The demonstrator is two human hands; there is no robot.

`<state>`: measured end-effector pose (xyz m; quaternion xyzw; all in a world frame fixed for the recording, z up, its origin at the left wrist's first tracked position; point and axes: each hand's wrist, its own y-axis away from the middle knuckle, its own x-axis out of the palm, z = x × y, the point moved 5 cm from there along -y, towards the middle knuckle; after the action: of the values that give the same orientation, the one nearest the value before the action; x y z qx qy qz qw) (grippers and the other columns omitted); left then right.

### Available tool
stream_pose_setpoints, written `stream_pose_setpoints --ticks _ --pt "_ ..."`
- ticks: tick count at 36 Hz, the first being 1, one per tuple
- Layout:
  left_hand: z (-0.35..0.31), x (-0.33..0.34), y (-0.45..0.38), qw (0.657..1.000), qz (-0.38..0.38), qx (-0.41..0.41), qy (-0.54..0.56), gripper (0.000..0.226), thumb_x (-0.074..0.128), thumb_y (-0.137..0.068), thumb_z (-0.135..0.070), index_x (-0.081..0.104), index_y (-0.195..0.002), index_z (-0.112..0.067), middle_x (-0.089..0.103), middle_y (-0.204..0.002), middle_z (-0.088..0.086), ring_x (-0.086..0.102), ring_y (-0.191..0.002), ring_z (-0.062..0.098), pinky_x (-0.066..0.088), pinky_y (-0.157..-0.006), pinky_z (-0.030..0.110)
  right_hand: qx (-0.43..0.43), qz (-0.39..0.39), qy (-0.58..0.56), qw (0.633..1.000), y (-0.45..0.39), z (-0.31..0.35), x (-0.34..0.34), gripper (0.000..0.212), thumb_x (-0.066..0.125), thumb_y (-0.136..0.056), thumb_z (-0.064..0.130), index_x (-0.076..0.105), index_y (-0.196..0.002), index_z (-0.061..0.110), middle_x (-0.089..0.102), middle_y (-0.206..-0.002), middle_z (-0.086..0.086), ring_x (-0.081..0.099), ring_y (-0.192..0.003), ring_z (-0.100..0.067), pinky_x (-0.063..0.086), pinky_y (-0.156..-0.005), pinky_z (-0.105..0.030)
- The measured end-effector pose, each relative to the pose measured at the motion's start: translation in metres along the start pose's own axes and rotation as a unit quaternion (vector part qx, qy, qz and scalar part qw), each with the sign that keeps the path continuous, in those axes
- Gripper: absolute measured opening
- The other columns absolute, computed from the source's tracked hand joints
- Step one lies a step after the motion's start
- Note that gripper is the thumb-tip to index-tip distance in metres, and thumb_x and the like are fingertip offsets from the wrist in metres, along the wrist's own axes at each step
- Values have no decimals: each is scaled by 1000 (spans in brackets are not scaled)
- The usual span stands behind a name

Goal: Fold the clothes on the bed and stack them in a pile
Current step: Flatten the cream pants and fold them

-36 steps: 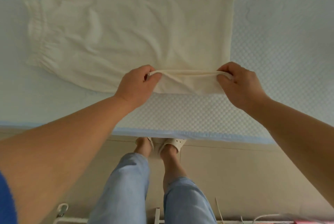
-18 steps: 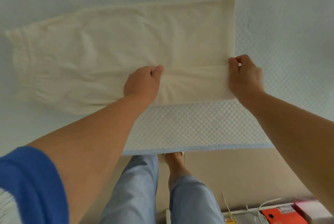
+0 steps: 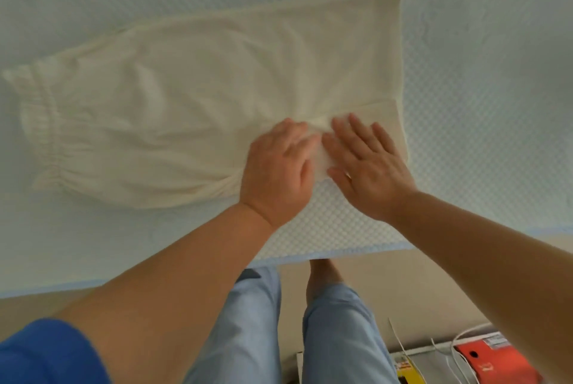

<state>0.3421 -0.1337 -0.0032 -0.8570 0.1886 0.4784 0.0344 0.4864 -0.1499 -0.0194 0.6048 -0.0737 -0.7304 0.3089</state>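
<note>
A cream garment with a gathered elastic waistband at its left end lies flat on the pale quilted bed. Its near right edge is folded up over the rest, leaving a crease line across the lower right part. My left hand lies flat, palm down, on the folded strip near the garment's lower middle. My right hand rests just beside it, fingers spread, pressing the same fold. Neither hand grips the cloth. The two hands nearly touch.
The bed's near edge has a light blue trim, with the beige bed side below it. My legs in light blue trousers stand against it. An orange box and white cables lie on the floor at lower right.
Both hands carried the garment's near edge away from me and laid it on the cloth. They then let go and came together, flat on the fold.
</note>
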Motion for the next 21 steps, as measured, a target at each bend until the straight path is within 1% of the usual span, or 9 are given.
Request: stream_pose_setpoints --ticks 2,4,8,10,12,14,16,18,21 --pt "3 21 7 995 96 14 -36 49 46 -92 -24 42 -140 -18 32 -151 8 24 -141 27 12 -114 41 24 9 30 999 -1 -18 10 59 9 -91 54 4 -146 31 -4 -155 3 -11 -141 -15 -17 -113 -35" --pt "16 34 12 990 122 -5 -72 58 45 -94 -31 24 -148 -22 13 -157 3 6 -145 23 -5 -115 36 84 -4 49 995 -1 -41 12 61 6 -90 57 -1 -145 33 -11 -151 7 -15 -139 -11 -22 -110 -34" --pt "20 42 15 984 133 -28 -118 75 53 -86 -41 16 -149 -20 8 -158 4 1 -145 20 -8 -114 44 142 -17 58 988 8 -65 11 68 5 -89 60 1 -150 30 -18 -150 10 -23 -136 -10 -24 -109 -35" --pt "16 40 15 984 127 -42 -116 75 48 -84 -48 21 -149 -22 8 -158 5 0 -145 20 -13 -112 47 146 -33 29 988 11 -60 6 71 7 -89 60 1 -150 25 -17 -152 6 -24 -137 -10 -22 -110 -35" --pt "5 36 14 990 107 -31 -89 69 38 -83 -54 34 -144 -22 16 -156 9 6 -145 25 -12 -111 49 107 -68 0 992 11 -43 -1 70 13 -92 57 6 -150 18 -13 -153 2 -19 -139 -13 -18 -112 -37" --pt "-8 34 10 994 82 -12 -65 62 33 -87 -51 40 -141 -21 21 -155 11 11 -144 26 -7 -112 51 31 -86 -5 996 8 -23 -3 65 17 -95 53 12 -150 18 -8 -153 0 -11 -142 -16 -14 -113 -38" --pt "-9 39 4 993 85 -40 -69 61 29 -91 -51 31 -145 -23 13 -157 8 3 -145 23 -11 -112 46 16 -67 4 998 1 -20 2 63 14 -95 54 8 -149 23 -10 -153 2 -16 -140 -13 -17 -112 -36" --pt "0 47 0 988 100 -74 -93 62 30 -93 -49 17 -149 -26 0 -159 4 -7 -145 20 -17 -111 41 83 -43 5 996 -2 -39 10 65 9 -93 58 -4 -149 27 -16 -154 8 -24 -136 -6 -22 -110 -36" --pt "6 55 -6 984 101 -80 -126 69 39 -90 -48 10 -150 -27 -4 -159 1 -9 -145 19 -19 -110 38 132 -37 18 990 3 -66 20 66 9 -92 59 -12 -147 31 -23 -150 14 -26 -134 -5 -20 -111 -36"
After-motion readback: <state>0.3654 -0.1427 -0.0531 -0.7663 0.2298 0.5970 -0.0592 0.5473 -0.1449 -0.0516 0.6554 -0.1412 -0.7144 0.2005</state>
